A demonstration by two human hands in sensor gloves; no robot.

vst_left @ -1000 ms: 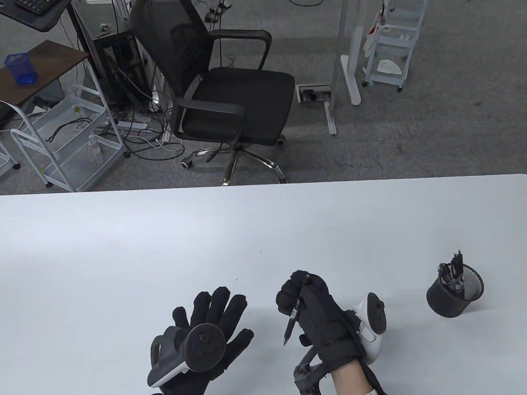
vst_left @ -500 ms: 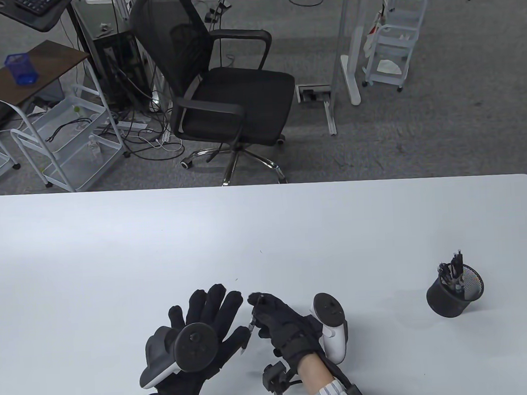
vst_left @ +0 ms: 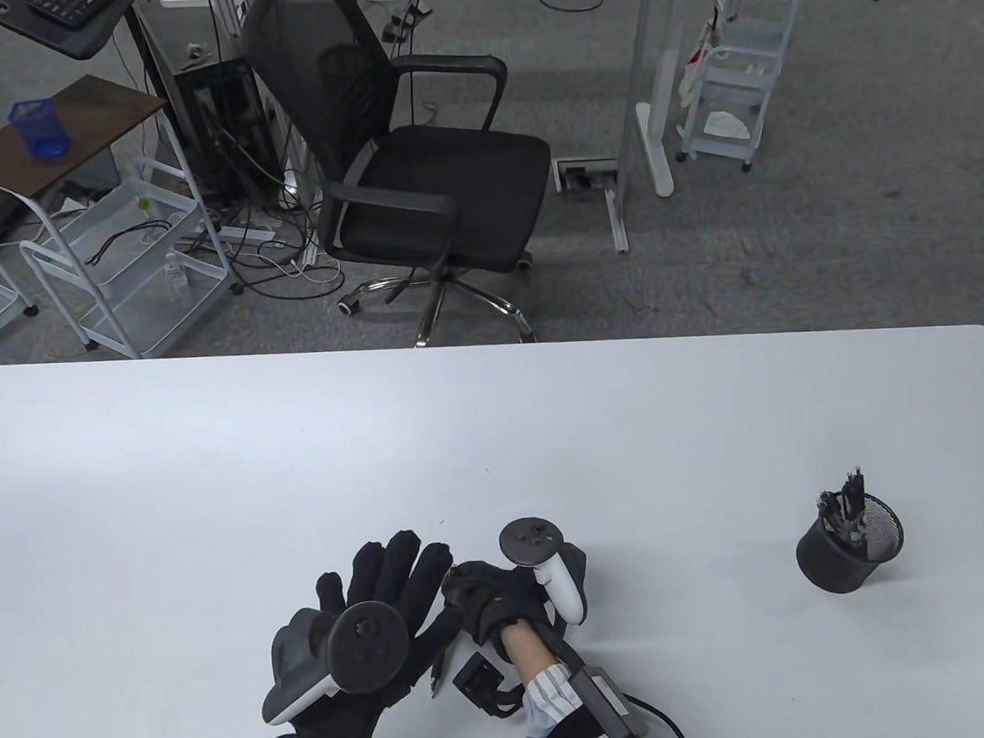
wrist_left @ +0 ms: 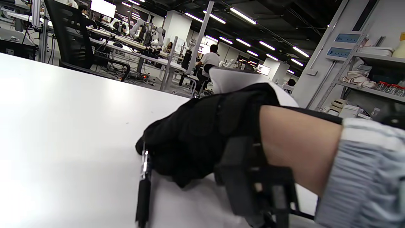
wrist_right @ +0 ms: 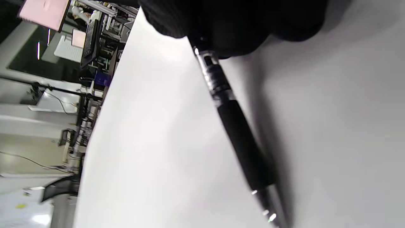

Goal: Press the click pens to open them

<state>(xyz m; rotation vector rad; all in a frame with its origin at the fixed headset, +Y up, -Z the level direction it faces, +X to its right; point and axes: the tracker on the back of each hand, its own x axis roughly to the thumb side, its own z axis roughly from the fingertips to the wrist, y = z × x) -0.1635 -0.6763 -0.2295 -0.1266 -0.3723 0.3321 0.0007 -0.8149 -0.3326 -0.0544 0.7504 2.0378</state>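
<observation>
Your right hand [vst_left: 493, 598] grips the click pen [wrist_right: 235, 133] by its upper end, tip toward you, low over the table [vst_left: 214, 453]; your left hand [vst_left: 389, 592] lies spread flat, touching it. Glove bulk may make your thumb slide off the button, and the pen could roll away.

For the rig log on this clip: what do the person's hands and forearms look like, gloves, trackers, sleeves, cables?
Both the left hand and the right hand wear black fabric gloves. Each back carries a tracker: the left tracker is grey-white with a dark round disc, the right tracker white with a dark disc. Striped light sleeves end at bare wrists. A black camera box and black cable sit on the right forearm.
</observation>
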